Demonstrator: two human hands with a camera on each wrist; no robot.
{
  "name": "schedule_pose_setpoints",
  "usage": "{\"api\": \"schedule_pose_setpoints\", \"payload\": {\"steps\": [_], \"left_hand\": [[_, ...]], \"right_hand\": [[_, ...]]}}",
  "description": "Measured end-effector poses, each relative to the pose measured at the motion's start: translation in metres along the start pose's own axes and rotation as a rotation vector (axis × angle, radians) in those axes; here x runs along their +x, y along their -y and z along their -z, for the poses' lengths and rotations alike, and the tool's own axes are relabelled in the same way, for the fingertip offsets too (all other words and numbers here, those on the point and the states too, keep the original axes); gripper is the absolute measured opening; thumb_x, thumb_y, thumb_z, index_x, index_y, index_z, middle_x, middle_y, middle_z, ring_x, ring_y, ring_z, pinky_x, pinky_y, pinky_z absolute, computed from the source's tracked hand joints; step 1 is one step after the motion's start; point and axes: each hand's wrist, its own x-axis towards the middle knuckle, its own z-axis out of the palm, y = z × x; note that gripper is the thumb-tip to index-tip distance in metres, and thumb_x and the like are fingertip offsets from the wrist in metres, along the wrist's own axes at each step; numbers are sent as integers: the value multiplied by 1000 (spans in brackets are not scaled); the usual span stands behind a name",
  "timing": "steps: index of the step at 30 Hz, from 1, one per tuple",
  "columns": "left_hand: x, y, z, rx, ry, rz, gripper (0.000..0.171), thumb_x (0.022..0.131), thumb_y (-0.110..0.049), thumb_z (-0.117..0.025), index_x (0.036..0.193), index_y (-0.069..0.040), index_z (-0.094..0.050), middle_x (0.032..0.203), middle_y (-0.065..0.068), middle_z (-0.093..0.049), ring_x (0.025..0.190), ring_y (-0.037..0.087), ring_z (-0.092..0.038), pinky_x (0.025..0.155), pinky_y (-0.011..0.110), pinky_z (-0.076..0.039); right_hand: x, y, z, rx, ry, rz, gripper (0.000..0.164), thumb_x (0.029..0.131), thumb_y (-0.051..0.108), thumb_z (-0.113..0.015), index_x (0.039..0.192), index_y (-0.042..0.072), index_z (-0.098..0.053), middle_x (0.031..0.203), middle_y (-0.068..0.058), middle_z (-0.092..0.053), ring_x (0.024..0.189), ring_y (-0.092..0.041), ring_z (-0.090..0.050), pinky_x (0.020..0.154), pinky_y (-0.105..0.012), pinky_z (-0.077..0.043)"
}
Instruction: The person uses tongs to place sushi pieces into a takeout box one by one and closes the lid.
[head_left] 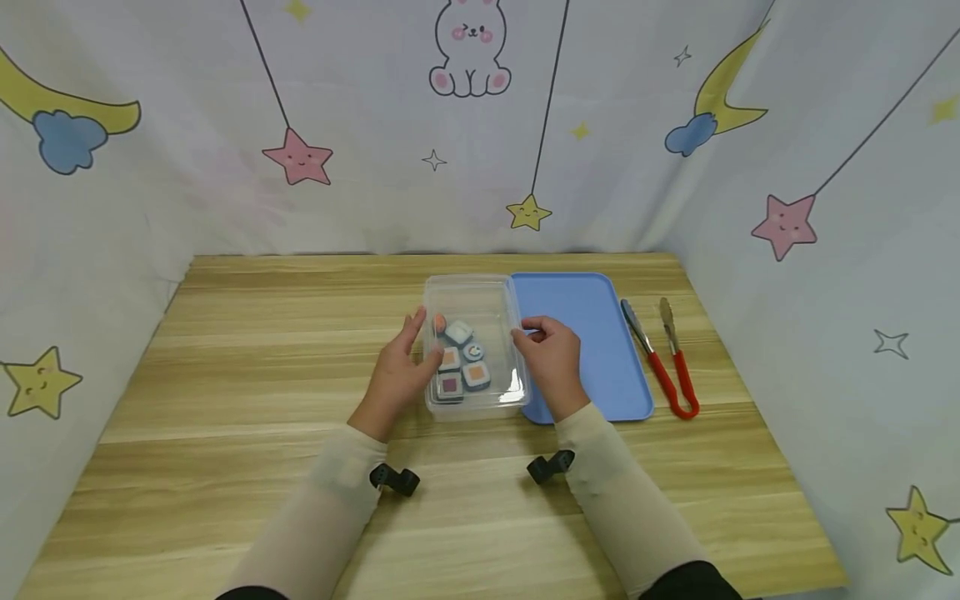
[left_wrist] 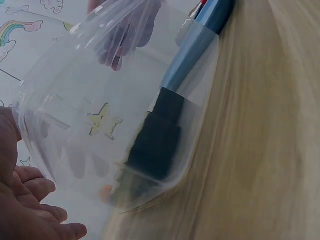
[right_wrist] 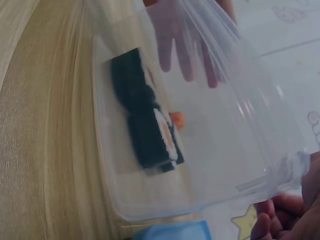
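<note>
A clear plastic box (head_left: 491, 293) stands on the table, overlapping the left edge of a blue tray (head_left: 592, 367). Inside, several toy sushi pieces (head_left: 476, 375) cluster at the left; their dark sides show through the wall in both wrist views. Along the box's left side lies my left hand (head_left: 399, 372), its fingers extended against the wall and its thumb reaching over the top edge. At the right rim, my right hand (head_left: 553, 357) pinches the edge with bent fingers. Whether it holds a lid or the box's own rim is hard to tell.
Right of the tray lie tongs (head_left: 678, 375) with red handles, their arms spread apart. A wood-grain table (head_left: 262, 350) carries everything. Printed cloth (head_left: 360, 92) hangs behind the table and at both sides.
</note>
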Motion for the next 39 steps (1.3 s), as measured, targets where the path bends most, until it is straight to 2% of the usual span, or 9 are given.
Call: {"api": "schedule_pose_setpoints", "payload": {"steps": [7,14,18,22,26,29,33,39], "left_hand": [[-2,4,-6,30,-4,0,78,99,-21,-68,165,-16,-28,170,3,-24,158,24,-15,125,46,-20],[-5,5,-8,13,-7,40,76,101,-23,-66,166,-19,-27,171,10,-22,158,23,-16,126,46,-20],[-5,5,-8,11,-4,46,76,101,-24,-66,166,-20,-26,171,3,-21,158,21,-15,126,44,-20],[-4,7,-7,12,-2,23,74,102,-22,-64,166,-16,-26,171,0,-20,158,19,-15,126,42,-18],[-4,10,-7,-29,10,21,69,106,-22,-59,166,-18,-25,170,1,-24,156,21,-23,124,44,-25],[-5,10,-8,-57,14,42,66,108,-24,-54,167,-22,-23,167,4,-32,150,24,-36,120,48,-33],[-5,9,-11,-47,9,47,64,109,-24,-51,167,-20,-23,163,10,-39,142,26,-48,117,48,-38],[-5,10,-11,-22,23,56,63,111,-26,-48,167,-22,-20,162,11,-40,141,27,-50,118,48,-37]], "right_hand": [[0,-7,-1,-10,11,-1,22,91,19,-80,107,5,-79,85,-10,-71,77,-24,-64,64,-32,-52],[-1,-13,-5,-33,13,20,21,92,20,-79,109,6,-80,88,-9,-72,79,-24,-64,67,-37,-54],[0,-14,-6,-36,4,45,21,93,18,-78,109,5,-80,88,-11,-72,80,-26,-64,69,-39,-54],[1,-15,-7,-42,-4,73,20,93,17,-78,108,4,-80,89,-12,-72,81,-27,-64,70,-41,-55],[2,-15,-8,-46,-11,106,19,93,15,-79,107,2,-81,94,-13,-74,83,-28,-65,72,-43,-56],[3,-15,-9,-51,-20,144,18,93,12,-78,106,1,-81,99,-15,-76,84,-29,-67,73,-45,-57],[2,-16,-11,-68,-35,188,16,93,8,-77,105,-1,-81,103,-17,-77,85,-30,-69,72,-44,-58],[1,-15,-12,-69,-62,271,13,92,4,-76,101,-5,-81,101,-19,-77,85,-31,-71,73,-46,-59]]}}
